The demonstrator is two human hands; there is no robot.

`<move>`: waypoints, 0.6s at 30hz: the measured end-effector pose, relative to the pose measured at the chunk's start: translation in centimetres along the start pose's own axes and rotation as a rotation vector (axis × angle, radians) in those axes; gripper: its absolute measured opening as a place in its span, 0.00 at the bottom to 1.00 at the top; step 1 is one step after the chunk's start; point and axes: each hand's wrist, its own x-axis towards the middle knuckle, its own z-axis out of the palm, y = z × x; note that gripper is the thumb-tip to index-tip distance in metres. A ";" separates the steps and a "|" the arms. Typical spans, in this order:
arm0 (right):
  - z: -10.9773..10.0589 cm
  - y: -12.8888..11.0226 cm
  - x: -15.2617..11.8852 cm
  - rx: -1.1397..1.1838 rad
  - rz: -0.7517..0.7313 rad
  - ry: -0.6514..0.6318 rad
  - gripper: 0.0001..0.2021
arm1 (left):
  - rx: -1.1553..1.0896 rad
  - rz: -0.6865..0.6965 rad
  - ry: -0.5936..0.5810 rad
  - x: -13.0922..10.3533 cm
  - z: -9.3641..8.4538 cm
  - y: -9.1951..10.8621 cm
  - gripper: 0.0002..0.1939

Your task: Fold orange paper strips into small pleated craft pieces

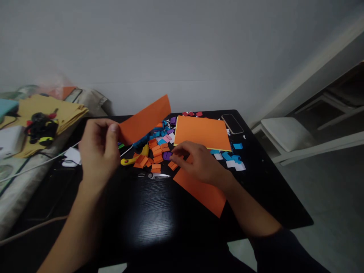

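My left hand pinches the lower left end of an orange paper strip, lifted above the table. My right hand hovers over a second orange sheet lying on the black table, its thumb and fingers slightly apart with nothing visible between them. Just left of my right fingertips are a folded purple piece and several folded orange pieces. Behind my right hand lies a stack of orange paper with a yellow edge.
Scissors and a yellow cutter lie near the middle of the black table. Blue and white pieces surround the stack. A phone sits at the back right. Yellow envelopes and cables are at left.
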 end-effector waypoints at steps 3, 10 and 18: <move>0.8 1.1 1.1 0.367 0.185 0.002 0.23 | -0.060 0.070 -0.091 -1.7 1.8 1.5 0.07; 1.6 2.1 2.2 0.969 0.477 -0.234 0.28 | -0.121 0.479 -0.626 -3.8 3.4 3.5 0.06; 1.7 1.3 1.7 1.015 0.525 -0.131 0.19 | -0.253 0.486 -0.723 -3.0 2.4 2.7 0.14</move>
